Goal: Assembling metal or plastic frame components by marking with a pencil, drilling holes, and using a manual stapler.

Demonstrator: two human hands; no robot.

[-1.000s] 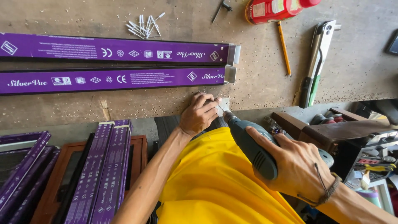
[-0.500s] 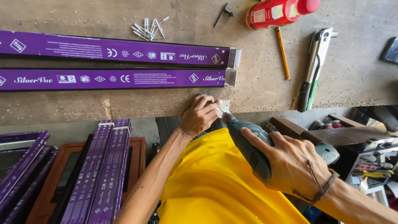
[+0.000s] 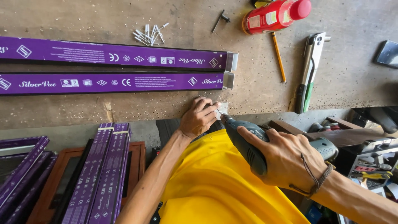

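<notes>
my left hand (image 3: 198, 118) is down at the near edge of the surface (image 3: 257, 91), fingers curled and pinching a small pale metal piece (image 3: 223, 108) against it, and my right hand (image 3: 286, 157) is wrapped tight round the grey-green power drill (image 3: 248, 143), its nose aimed right at that little piece, touching or almost touching, i can't tell which. just beyond my left hand lie two long purple-wrapped profiles (image 3: 112, 68), side by side and parallel, their bare metal ends pointing right, close to the work but not on it. further back there's a small heap of rivets (image 3: 150, 34), a dark little key-shaped tool (image 3: 219, 20), and a red bottle (image 3: 275, 15) lying on its side. a pencil (image 3: 279, 56) lies beside a hand riveter with green and black grips (image 3: 307, 72), both well apart from the drill. a dark flat thing (image 3: 389, 53) sits at the far right edge. the surface itself is worn, pitted and dusty brown. below it on my left, more purple profiles (image 3: 101, 174) lean over a brown frame (image 3: 132, 166); on my right, a clutter of tools (image 3: 373, 166).
</notes>
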